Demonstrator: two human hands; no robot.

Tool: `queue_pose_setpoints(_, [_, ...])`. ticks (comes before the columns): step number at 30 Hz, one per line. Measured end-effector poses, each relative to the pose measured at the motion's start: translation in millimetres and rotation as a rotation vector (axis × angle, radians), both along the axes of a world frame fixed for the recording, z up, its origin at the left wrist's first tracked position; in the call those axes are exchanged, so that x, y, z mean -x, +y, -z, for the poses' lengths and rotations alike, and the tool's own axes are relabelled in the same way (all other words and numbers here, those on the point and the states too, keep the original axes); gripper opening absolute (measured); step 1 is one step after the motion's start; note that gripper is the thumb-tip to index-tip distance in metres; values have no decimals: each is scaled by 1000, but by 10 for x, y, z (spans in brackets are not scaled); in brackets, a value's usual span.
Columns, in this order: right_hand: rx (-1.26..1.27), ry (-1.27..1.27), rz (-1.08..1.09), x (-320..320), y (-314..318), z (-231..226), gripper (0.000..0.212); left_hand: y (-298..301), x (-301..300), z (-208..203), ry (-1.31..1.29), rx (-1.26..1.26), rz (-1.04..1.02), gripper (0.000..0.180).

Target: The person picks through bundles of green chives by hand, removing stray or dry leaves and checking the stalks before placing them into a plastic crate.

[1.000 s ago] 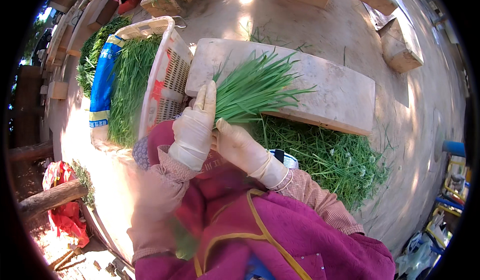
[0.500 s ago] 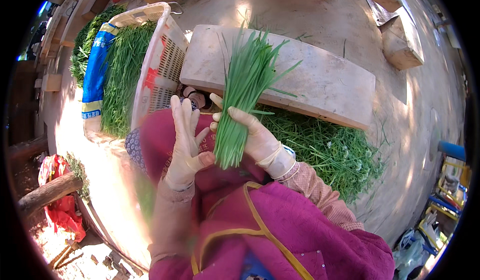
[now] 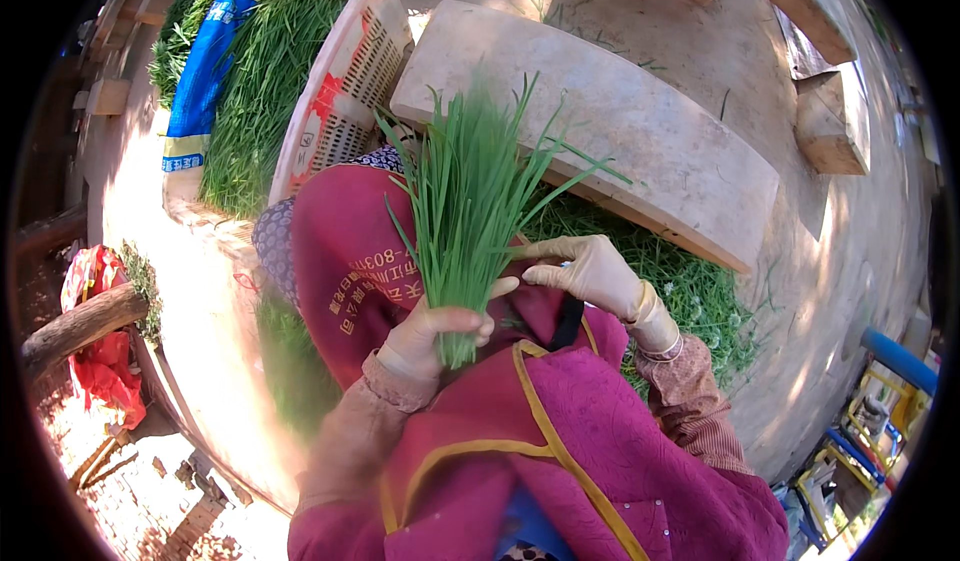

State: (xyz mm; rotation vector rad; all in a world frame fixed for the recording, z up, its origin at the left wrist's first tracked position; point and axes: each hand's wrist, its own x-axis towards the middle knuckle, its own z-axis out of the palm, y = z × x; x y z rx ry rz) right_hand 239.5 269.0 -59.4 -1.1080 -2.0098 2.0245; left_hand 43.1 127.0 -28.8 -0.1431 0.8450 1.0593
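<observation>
My left hand (image 3: 428, 341), in a pale glove, is closed around the lower stalks of a bunch of green chives (image 3: 462, 201). The leaves fan out upward over my lap, and the cut ends poke out below my fingers. To the right, my gloved right hand (image 3: 598, 279) has its fingers half bent and apart, the tips close to the bunch's right edge. Whether they touch a leaf I cannot make out. A maroon apron (image 3: 345, 226) with yellow trim covers my knees beneath the bunch.
A pale plastic crate (image 3: 325, 111) full of long chives (image 3: 265, 91), with a blue sack (image 3: 200, 81) along its side, stands at left. Ahead lies a stone slab (image 3: 600, 121). Loose greens with white flowers (image 3: 700, 311) are heaped under it at right. A log (image 3: 85, 326) juts in at left.
The bunch has passed from my right hand to my left and come lower, its leaves spread wider. My right hand has let go and moved right.
</observation>
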Motion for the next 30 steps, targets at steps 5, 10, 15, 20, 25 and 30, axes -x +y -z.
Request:
queue_pose_setpoints(5, [61, -109, 381, -106, -9, -278, 23, -23, 21, 13, -28, 9, 0, 73])
queue_pose_setpoints(10, [-351, -24, 229, 116, -109, -331, 21, -9, 18, 0, 25, -30, 45, 73])
queue_pose_setpoints(15, [-593, 88, 280, 261, -169, -73, 12, -20, 25, -41, 88, -43, 68, 73])
queue_pose_setpoints(20, [-348, 70, 466, 282, -66, -52, 12, -131, 110, -40, 126, -7, 121, 74])
queue_pose_setpoints(25, [-301, -42, 506, 155, 99, 48, 16, -184, 128, -48, 111, -10, 191, 76])
queue_pose_setpoints(30, [-188, -12, 592, 127, 53, 27, 9, -212, 21, -24, 142, -34, 143, 76])
